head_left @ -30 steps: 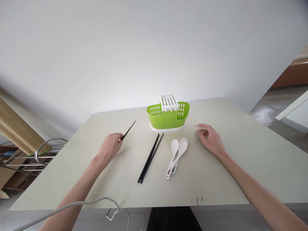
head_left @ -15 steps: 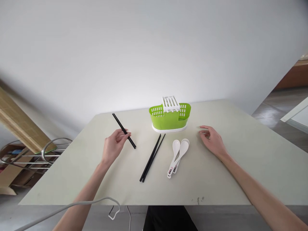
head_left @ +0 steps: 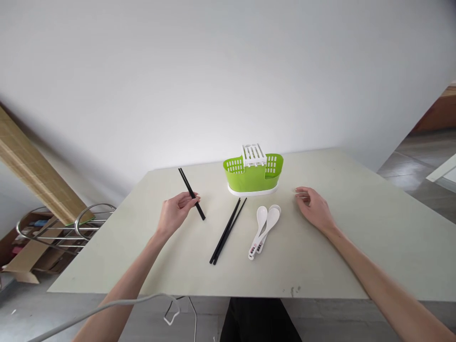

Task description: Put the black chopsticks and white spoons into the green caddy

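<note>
My left hand [head_left: 175, 212] pinches a pair of black chopsticks [head_left: 185, 180] between thumb and fingers, above the left part of the table. They slant, upper ends pointing away and to the left. Another black pair of chopsticks [head_left: 225, 236] lies on the table to the right of that hand. White spoons [head_left: 263, 230] lie overlapping beside them, bowls toward the back. Behind these stands a green cutlery basket [head_left: 254, 179] with a white slatted top piece and white base. To the right of the spoons, my right hand [head_left: 314, 207] rests on the tabletop, fingers loosely bent and apart, holding nothing.
The pale table [head_left: 363, 228] backs onto a white wall [head_left: 228, 85]. At the left are a metal rack [head_left: 60, 237], a long cardboard piece [head_left: 39, 166] and an open carton [head_left: 26, 261]. A grey cable [head_left: 117, 302] crosses my left forearm near the front edge.
My left hand has shifted a little to the right with the chopsticks, which now stand slightly steeper in the picture. The view has moved slightly. My right hand stays on the table.
</note>
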### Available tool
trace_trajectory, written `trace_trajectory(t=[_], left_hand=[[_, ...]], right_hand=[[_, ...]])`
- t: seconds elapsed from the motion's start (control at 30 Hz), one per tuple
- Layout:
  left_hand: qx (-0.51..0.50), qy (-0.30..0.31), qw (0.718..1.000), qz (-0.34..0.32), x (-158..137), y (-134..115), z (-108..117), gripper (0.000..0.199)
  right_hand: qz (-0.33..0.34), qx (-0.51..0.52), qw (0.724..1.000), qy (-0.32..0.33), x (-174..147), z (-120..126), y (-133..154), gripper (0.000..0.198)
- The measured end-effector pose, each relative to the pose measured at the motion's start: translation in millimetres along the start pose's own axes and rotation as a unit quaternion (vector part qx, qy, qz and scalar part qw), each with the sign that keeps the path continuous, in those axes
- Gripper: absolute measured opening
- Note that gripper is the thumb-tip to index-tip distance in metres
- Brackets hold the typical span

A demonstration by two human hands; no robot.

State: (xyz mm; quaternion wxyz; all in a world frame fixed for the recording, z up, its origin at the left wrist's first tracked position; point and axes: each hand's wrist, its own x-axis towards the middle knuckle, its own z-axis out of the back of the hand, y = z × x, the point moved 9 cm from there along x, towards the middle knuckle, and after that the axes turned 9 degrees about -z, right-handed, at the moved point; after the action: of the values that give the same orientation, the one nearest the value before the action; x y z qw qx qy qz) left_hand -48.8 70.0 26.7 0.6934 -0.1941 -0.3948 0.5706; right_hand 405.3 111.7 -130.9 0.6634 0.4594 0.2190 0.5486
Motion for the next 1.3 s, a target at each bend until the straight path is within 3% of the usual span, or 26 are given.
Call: trace_trajectory(t=[0.17,0.47,0.7,1.07,1.2,1.3], left_hand=[[0.036,0.021,0.999,-0.011,4,-6,-1,0.041],[0.073,-0.025,0.996,-0.041,12,-33,3,0.034],[0.075,-0.016,0.997,-0.018,10,-35,21,0.040],[0.075,0.003,0.997,-0.032,24,-54,26,0.046],[0.025,-0.013,0.999,-0.035,34,-66,30,0.044],[-0.041,-0.060,0.995,-0.065,54,-89,41,0.041]], right_hand=[[0.013,0.015,1.000,-0.005,1,-1,1,0.028],[0.019,0.018,1.000,0.003,3,-5,-4,0.029],[0.030,0.018,0.999,0.006,5,-9,-5,0.028],[0.044,0.023,0.999,0.013,2,-12,-3,0.026],[0.049,0.019,0.998,0.018,2,-13,-2,0.026],[0.053,0.020,0.998,0.018,2,-13,-2,0.025]])
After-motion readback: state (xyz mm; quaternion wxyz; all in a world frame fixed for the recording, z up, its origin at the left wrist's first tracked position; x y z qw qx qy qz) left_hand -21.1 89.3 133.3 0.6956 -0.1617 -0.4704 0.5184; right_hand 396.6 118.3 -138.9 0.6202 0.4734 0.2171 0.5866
